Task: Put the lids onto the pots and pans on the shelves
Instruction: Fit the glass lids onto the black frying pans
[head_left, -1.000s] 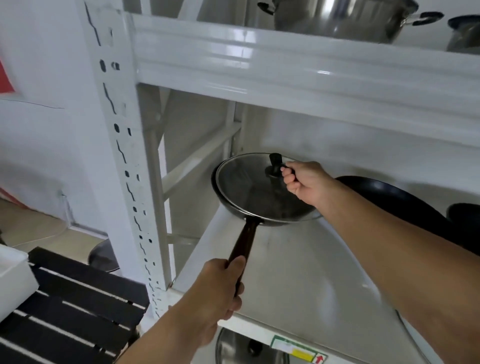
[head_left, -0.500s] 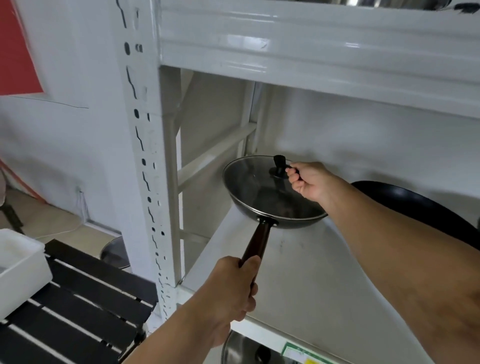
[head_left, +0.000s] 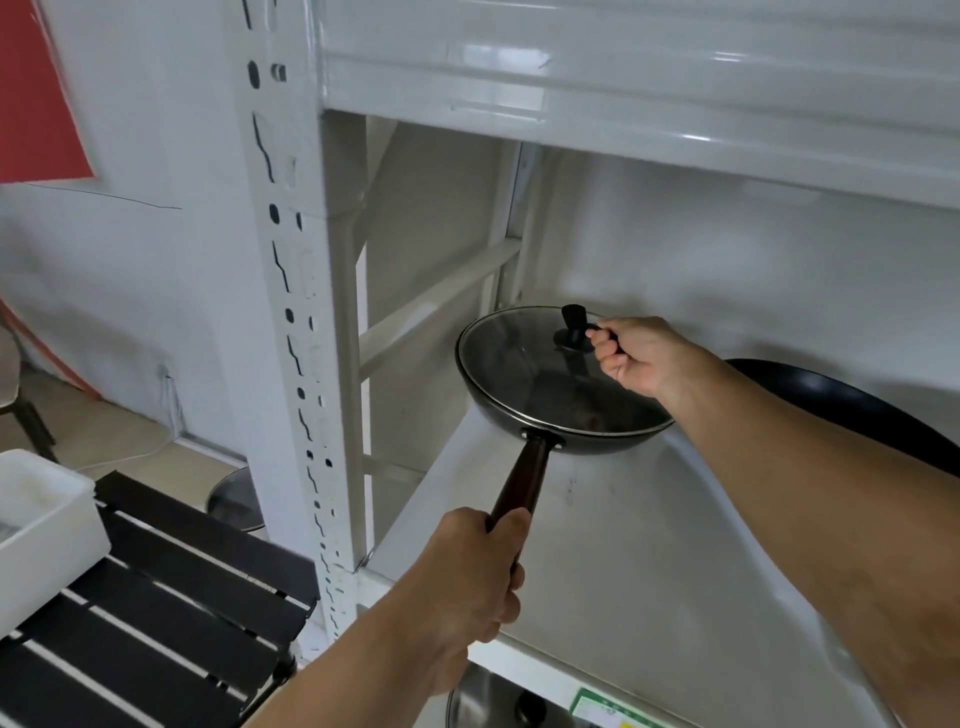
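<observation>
No text, brand or number can be read. A green and yellow sticker (head_left: 597, 707) sits on the shelf's front edge (head_left: 530, 660) at about 6 o'clock, cut off by the frame and too blurred to read.

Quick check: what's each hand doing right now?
Left hand: fingers closed around the pan handle.
Right hand: fingers closed on the lid knob; glass lid sits on the pan.

A glass lid (head_left: 540, 364) with a black knob (head_left: 573, 327) sits on a black frying pan (head_left: 561, 431), its brown wooden handle (head_left: 522, 486) pointing outward over the white metal shelf (head_left: 623, 561).
</observation>
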